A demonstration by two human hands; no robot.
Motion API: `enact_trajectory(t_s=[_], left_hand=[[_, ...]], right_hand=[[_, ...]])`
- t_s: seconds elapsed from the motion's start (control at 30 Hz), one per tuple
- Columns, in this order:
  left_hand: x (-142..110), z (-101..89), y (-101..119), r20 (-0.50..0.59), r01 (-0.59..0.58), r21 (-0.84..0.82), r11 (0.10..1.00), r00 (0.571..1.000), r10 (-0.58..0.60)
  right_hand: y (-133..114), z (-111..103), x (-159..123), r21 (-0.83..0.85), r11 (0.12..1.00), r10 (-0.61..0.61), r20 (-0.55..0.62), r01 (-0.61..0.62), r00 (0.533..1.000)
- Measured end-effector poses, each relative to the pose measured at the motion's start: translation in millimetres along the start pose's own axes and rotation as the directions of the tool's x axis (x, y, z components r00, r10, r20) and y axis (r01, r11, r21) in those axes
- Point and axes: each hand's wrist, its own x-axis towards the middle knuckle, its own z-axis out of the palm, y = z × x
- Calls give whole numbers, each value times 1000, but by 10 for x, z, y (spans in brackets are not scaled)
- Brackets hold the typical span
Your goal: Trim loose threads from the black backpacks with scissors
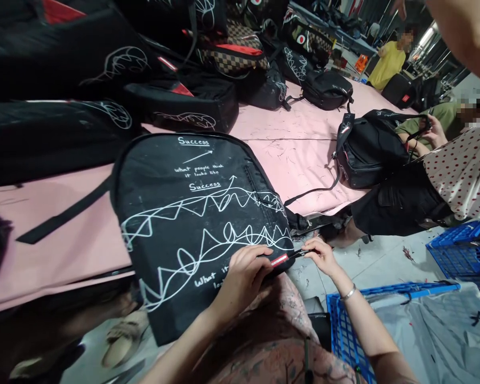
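A black backpack [164, 213] printed with white scribbled lines and the word "Success" lies face up before me, its near edge over my lap. My left hand [248, 266] grips its lower right part, fingers curled on the fabric beside a red and white label [279, 260]. Just right of the label, my right hand [322, 255], with a bracelet at the wrist, pinches a slim dark item [300, 253] against the bag's corner. Its exact kind is too small to make out. A black strap [64, 213] stretches from the bag's left side.
Several black backpacks [184, 101] are piled along the pink-covered table [272, 125]. On the right, a person in a dotted top [464, 170] is beside another black backpack [372, 149]. Blue crates [392, 290] stand on the floor at lower right. Farther back is a person in yellow [388, 64].
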Motion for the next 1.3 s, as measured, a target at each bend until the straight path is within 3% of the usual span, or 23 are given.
enact_trajectory(t_s=[0.3, 0.57, 1.0, 1.3], left_hand=[[-9, -2, -6, 11, -7, 14, 1000, 1000, 7], [-48, 10, -109, -21, -75, 90, 993, 997, 77], [-82, 79, -242, -118, -181, 159, 971, 973, 201], [-26, -10, -112, -71, -149, 173, 973, 984, 164]], right_hand=[[-20, 32, 65, -62, 998, 4, 113, 3, 994], [-158, 92, 194, -61, 987, -143, 130, 152, 981], [-414, 250, 267, -108, 952, -259, 206, 285, 944], [-555, 265, 125, -238, 933, -236, 155, 268, 959]])
